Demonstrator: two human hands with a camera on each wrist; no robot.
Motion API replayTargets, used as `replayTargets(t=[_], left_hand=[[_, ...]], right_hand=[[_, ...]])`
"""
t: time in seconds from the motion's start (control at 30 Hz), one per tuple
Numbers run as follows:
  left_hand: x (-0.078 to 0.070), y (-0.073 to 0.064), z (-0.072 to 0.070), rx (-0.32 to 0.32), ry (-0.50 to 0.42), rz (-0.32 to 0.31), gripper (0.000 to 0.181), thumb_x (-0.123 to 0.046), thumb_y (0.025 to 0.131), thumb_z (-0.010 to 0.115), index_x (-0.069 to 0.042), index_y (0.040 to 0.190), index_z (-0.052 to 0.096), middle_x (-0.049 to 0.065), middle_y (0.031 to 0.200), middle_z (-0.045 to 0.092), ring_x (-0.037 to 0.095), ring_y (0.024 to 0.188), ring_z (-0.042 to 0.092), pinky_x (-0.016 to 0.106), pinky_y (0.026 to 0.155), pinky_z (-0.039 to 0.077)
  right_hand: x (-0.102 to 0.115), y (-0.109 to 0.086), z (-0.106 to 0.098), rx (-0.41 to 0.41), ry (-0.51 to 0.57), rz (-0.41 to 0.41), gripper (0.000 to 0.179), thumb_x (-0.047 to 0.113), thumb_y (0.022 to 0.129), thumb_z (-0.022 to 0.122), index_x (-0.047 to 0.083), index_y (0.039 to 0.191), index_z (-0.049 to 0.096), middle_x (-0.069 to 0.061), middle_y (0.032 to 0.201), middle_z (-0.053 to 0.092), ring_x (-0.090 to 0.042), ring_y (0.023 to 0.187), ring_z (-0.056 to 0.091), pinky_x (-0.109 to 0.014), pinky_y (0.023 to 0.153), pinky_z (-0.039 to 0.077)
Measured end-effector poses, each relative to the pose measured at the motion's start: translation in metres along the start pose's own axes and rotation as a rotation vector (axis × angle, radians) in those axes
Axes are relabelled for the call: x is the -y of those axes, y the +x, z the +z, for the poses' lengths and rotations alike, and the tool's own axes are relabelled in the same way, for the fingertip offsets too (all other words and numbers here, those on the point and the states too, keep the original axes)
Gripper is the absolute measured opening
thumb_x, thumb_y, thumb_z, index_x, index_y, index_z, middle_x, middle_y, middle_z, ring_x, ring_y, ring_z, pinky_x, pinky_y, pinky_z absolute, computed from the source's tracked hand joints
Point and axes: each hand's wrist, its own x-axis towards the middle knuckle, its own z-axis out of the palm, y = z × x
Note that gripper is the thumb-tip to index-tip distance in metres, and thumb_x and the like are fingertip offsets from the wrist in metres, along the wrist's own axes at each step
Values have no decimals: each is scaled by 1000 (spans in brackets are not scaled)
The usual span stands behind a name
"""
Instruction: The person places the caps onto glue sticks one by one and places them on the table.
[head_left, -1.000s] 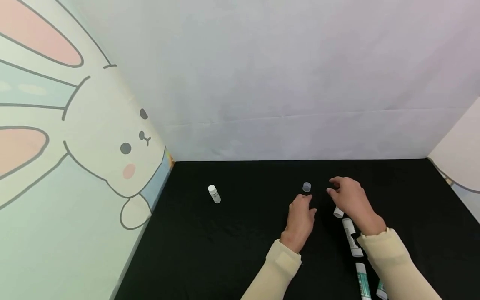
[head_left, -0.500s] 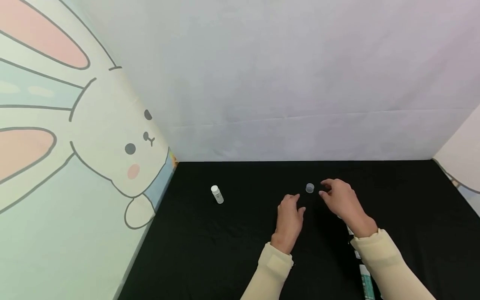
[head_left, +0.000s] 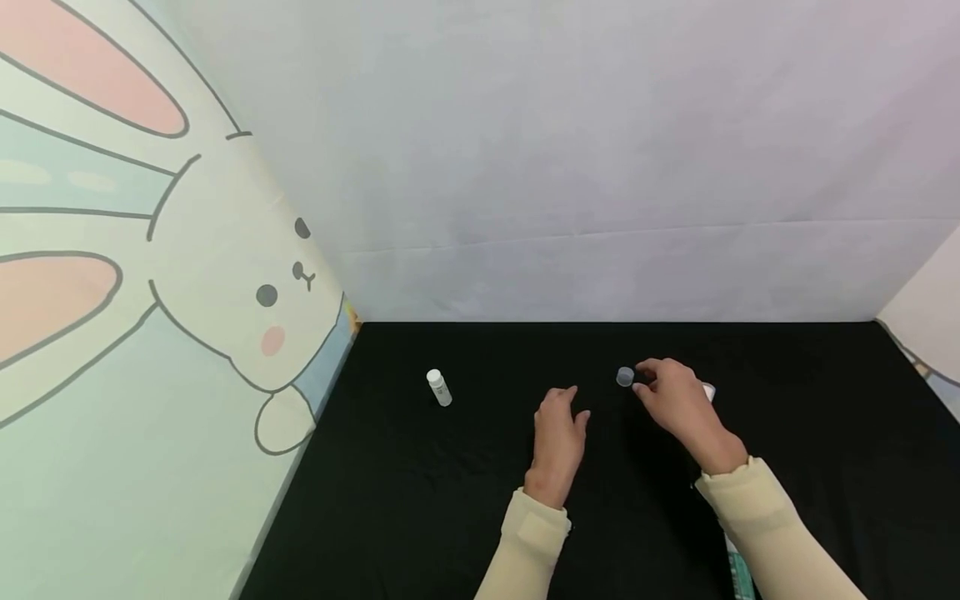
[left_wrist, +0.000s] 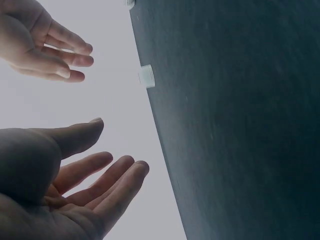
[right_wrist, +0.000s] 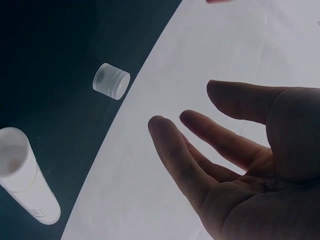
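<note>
My left hand [head_left: 558, 442] hovers over the black table with fingers loosely extended and thumb apart, holding nothing. A small translucent cap [head_left: 625, 377] stands on the table between the hands, closer to the right one. My right hand [head_left: 678, 408] is just right of it, thumb and fingers spread, with a gap between them. In the right wrist view the cap [right_wrist: 111, 81] lies beyond the fingertips [right_wrist: 159, 125], untouched. A white tube [right_wrist: 30, 180] with a recessed round end stands on the table there; in the head view only a white edge [head_left: 708, 391] shows behind the hand.
A small white bottle [head_left: 439, 388] stands on the left part of the table. Near the right forearm lies a white-and-teal tube [head_left: 740, 575], partly hidden by the sleeve. A pale curtain [head_left: 585, 275] backs the table; a rabbit-printed wall [head_left: 210, 283] is on the left.
My left hand has moved left, away from the cap. The right hand has shifted left to just beside it, and its forearm now covers most of the tubes seen earlier.
</note>
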Motion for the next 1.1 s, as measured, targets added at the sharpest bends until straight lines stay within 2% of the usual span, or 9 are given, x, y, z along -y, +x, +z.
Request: replayTargets(t=[0.4, 0.63, 0.9, 1.1], left_hand=[[21, 1, -21, -74, -15, 2, 38, -3, 97, 77, 3, 133, 69, 17, 130, 69, 34, 118, 70, 45, 97, 59], [30, 1, -33, -71, -34, -63, 39, -6, 98, 75, 2, 136, 67, 17, 133, 68, 35, 121, 68, 46, 100, 57], [41, -1, -43, -111, -42, -84, 39, -3, 97, 76, 4, 135, 67, 19, 133, 68, 37, 121, 67, 49, 101, 56], [50, -3, -51, -145, -43, -129, 38, -4, 97, 77, 4, 133, 68, 20, 130, 69, 38, 121, 67, 52, 102, 55]], right_hand=[[4, 4, 5, 16, -6, -9, 36, 2, 99, 69, -15, 131, 63, -36, 120, 64, -45, 100, 70, -50, 73, 59], [6, 5, 10, 10, 4, -24, 37, 1, 99, 69, -15, 131, 63, -36, 119, 65, -46, 100, 70, -51, 73, 60], [7, 7, 13, 0, 7, -12, 37, 1, 99, 69, -16, 131, 62, -35, 118, 66, -46, 100, 69, -52, 75, 60], [7, 8, 15, -9, -1, -3, 38, 1, 99, 69, -16, 131, 61, -37, 119, 64, -46, 100, 68, -51, 74, 59]])
